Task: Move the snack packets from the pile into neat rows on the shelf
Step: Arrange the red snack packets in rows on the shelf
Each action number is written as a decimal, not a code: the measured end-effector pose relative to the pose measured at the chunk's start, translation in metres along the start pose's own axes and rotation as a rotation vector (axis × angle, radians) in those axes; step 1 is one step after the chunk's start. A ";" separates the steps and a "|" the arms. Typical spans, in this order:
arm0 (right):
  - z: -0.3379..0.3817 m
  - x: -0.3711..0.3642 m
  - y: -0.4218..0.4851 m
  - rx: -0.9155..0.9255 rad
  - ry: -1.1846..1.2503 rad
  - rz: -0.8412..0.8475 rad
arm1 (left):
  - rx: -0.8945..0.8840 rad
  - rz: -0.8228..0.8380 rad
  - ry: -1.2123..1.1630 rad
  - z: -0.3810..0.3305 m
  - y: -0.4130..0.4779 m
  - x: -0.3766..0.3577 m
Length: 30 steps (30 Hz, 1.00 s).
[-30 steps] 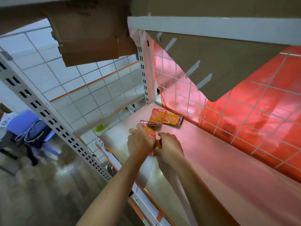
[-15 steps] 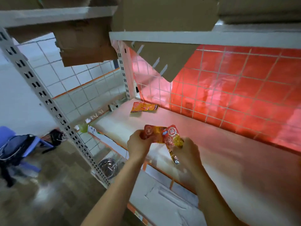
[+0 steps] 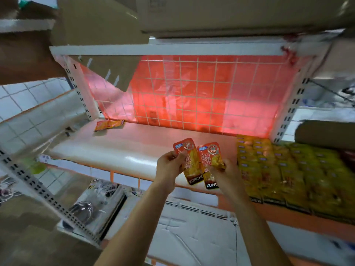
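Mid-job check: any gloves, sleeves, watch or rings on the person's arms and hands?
None. The left hand and right hand are ungloved; the left forearm and right forearm are bare to the frame's lower edge, no watch, band or ring visible.

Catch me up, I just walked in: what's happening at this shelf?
A person is stocking a shelf with bare hands. The left hand pinches a snack packet and the right hand grips a second packet, both held side by side over the shelf's front edge. To the right, yellow packets lie in neat rows. A few loose packets lie at the back left corner.
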State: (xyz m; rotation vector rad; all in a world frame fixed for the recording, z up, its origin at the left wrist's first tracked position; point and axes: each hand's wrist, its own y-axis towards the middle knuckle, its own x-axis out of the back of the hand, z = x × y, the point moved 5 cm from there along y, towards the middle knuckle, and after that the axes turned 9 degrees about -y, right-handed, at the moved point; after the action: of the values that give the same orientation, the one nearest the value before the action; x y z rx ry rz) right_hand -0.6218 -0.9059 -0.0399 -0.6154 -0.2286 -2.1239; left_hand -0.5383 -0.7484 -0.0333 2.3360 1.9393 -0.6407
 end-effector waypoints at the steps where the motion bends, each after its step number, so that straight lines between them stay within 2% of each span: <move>1: -0.008 0.013 -0.002 -0.021 0.009 -0.011 | 0.024 0.038 -0.002 0.006 -0.004 -0.013; 5: -0.032 0.066 -0.012 -0.047 0.098 -0.070 | 0.105 0.113 -0.007 0.028 -0.015 -0.064; 16: -0.124 0.233 -0.009 -0.142 0.220 -0.333 | 0.191 0.320 0.203 0.107 -0.056 -0.247; 19: -0.151 0.278 -0.003 -0.159 0.197 -0.411 | 0.114 0.405 0.314 0.129 -0.069 -0.298; 24: -0.189 0.341 0.007 -0.140 0.161 -0.446 | -0.107 0.395 0.574 0.152 -0.090 -0.363; 30: -0.245 0.404 0.014 -0.263 0.023 -0.533 | -0.250 0.444 0.842 0.186 -0.104 -0.418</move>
State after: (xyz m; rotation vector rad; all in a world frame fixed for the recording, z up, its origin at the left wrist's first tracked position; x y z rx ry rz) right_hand -0.8901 -1.2952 -0.0470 -0.7424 -0.1057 -2.7022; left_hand -0.7466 -1.1687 -0.0397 2.9510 1.4212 0.6771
